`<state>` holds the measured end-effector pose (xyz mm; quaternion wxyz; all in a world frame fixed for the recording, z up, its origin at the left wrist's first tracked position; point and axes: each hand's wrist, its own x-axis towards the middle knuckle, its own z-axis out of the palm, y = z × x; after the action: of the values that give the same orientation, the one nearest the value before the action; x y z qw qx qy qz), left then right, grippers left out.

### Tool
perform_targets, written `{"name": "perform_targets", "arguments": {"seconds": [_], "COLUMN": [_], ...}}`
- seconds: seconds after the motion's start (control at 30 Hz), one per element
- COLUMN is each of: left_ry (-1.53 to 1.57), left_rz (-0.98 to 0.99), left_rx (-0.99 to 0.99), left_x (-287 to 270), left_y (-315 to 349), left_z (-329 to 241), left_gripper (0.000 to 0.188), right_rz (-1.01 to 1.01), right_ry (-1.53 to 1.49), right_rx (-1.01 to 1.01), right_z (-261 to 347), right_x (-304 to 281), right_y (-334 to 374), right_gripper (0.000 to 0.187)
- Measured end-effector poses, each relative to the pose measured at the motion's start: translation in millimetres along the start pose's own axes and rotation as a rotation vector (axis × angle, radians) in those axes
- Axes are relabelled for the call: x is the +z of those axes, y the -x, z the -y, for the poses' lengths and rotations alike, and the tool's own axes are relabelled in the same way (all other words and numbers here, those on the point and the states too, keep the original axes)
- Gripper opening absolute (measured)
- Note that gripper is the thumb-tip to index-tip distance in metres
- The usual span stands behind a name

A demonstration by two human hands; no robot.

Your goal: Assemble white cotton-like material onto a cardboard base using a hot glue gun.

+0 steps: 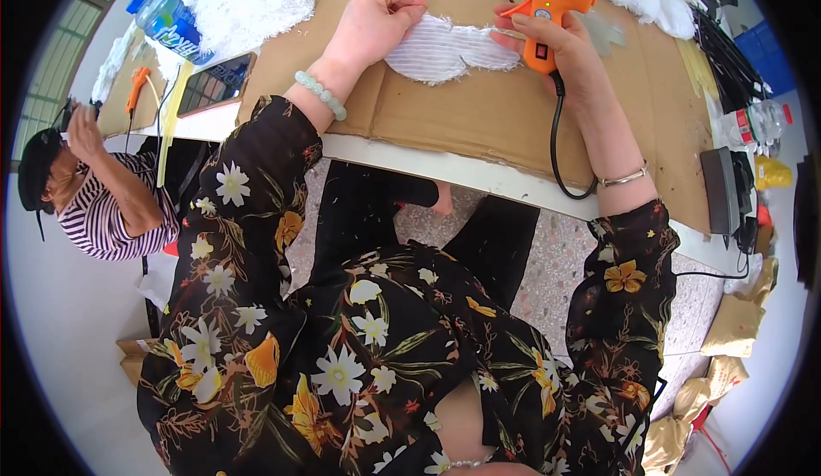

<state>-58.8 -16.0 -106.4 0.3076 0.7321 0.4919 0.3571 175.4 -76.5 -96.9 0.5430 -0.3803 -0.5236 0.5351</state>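
Note:
My right hand [569, 53] is closed around the handle of an orange hot glue gun [546, 1], whose nozzle points up and left past the top of the view. Its black cord hangs over the table's front edge. A white ribbed piece of fabric [445, 53] with frayed edges, narrowed in its middle, lies on the cardboard [410, 121]. At the piece's upper left edge, my left hand [376, 27] pinches it between thumb and fingers. Some fingertips of my right hand come close to its right end; whether they touch it, I cannot tell.
Fluffy white material [256, 5] is heaped at the back left, beside a blue-capped bottle [171, 27] and a phone [214, 82]. Another orange glue gun [137, 87] lies near a person in stripes [120, 185]. At right are black strips [727, 57] and a clear bottle [757, 125].

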Motion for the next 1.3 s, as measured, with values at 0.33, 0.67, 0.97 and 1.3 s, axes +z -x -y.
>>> {"name": "perform_targets", "arguments": {"seconds": [0.33,0.67,0.97,1.3], "left_ry": [0.002,-0.34,-0.422,-0.248], "left_rz": [0.009,-0.021,-0.027,-0.201], "left_rx": [-0.011,0.243,0.25,0.164], "left_x": [-0.5,2.2,-6.5,-16.8], "left_y": [0.8,9.0,10.1,6.2], "left_z": [2.6,-7.6,-11.0,-4.9], "left_gripper": [0.021,0.016,0.016,0.013], "right_rz": [0.016,-0.033,0.006,0.018], "right_ry": [-0.009,0.01,0.003,-0.037], "right_rx": [0.014,0.101,0.088,0.081], "right_z": [2.1,-8.1,0.3,-5.2], "right_x": [4.7,-5.6,2.6,-15.2], "right_y": [0.7,-2.5,-2.7,-5.7], "right_gripper": [0.044,0.043,0.045,0.046]}}
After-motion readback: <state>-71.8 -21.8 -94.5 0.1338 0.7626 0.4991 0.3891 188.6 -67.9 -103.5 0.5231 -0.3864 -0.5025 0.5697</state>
